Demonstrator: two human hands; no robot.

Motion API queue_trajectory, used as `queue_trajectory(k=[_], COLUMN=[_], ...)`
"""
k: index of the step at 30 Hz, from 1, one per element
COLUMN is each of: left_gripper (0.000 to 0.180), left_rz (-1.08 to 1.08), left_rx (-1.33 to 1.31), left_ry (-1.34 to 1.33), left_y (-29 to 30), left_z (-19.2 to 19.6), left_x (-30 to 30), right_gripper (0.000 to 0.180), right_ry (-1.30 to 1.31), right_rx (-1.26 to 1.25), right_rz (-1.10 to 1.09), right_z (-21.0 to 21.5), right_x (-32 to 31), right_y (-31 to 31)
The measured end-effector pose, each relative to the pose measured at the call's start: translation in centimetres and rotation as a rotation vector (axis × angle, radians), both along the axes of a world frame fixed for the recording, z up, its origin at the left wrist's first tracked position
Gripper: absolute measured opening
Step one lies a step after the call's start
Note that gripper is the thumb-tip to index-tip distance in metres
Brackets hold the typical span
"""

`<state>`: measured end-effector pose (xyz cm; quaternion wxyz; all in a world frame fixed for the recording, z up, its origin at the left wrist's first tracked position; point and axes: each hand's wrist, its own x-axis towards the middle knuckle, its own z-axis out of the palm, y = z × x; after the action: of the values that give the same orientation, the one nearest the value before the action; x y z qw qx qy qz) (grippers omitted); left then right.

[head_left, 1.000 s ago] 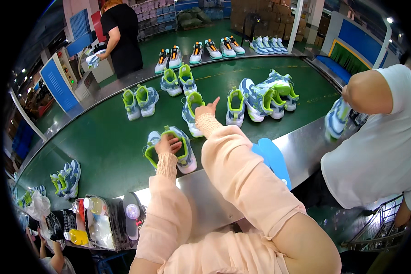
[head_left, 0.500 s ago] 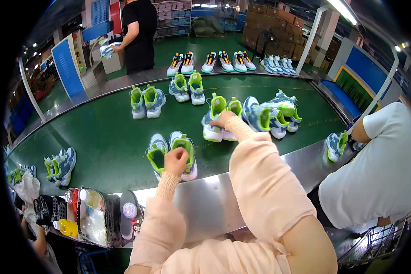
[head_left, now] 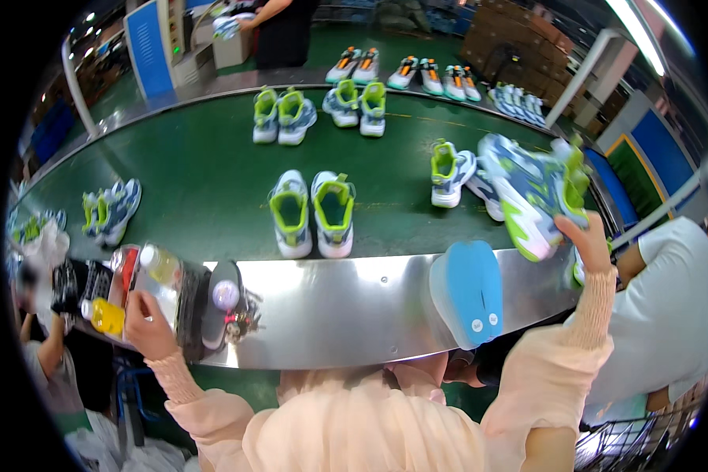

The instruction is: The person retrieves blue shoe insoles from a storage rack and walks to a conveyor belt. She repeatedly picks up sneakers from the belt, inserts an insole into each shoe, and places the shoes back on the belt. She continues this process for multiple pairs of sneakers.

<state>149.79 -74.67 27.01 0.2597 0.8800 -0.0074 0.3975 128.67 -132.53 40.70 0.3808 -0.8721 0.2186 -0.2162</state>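
My right hand (head_left: 588, 240) grips a blue, white and green sneaker (head_left: 531, 189), raised and tilted at the right side of the green conveyor belt (head_left: 212, 185); motion blurs its far end. At the left, my left hand (head_left: 149, 324) is closed beside the black basket (head_left: 190, 307); whatever its fingers hold, if anything, is hidden. Two matching sneakers, a left one (head_left: 291, 214) and a right one (head_left: 333, 214), stand upright side by side at the belt's near edge. Blue insoles (head_left: 468, 295) lie stacked on the metal ledge (head_left: 338, 311).
A clear bottle (head_left: 159, 266) and a yellow bottle (head_left: 106, 316) are at the basket. Next to it lies a dark sole-shaped piece (head_left: 225, 303) with trinkets. More sneakers (head_left: 283, 116) stand across the belt. A person in white (head_left: 669, 307) is close on the right.
My left hand has left the near pair and moved left to the basket. My right hand has shifted right, now lifting a sneaker. The view has turned; the blue insoles now show.
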Motion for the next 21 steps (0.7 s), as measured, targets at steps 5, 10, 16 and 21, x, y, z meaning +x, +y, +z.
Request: queue_trajectory(k=[5,10,16,21], left_gripper=[0.02,0.018,0.012,0.009], left_rz=[0.274,0.214,-0.12,-0.632], left_rx=[0.326,0.28,0.027,-0.259], left_ry=[0.359,0.517,0.166,0.141], left_y=[6.2,5.8,-2.0,-12.9], left_z=[-2.6,-3.3,-0.4,-7.0], left_x=[-1.1,-1.9,-1.8,-2.6], right_gripper=[0.037,0.047,0.038,0.061], right_ry=[0.244,0.407,0.82,0.211], right_rx=[-0.322,-0.543,-0.437,-0.268], right_rz=[-0.23,-0.148,-0.141,0.631], right_z=[-7.3,-18.2,-8.2,-5.3], right_x=[-4.1,-8.8,-6.4,11.5], right_y=[-6.9,-13.0,-6.9,13.1])
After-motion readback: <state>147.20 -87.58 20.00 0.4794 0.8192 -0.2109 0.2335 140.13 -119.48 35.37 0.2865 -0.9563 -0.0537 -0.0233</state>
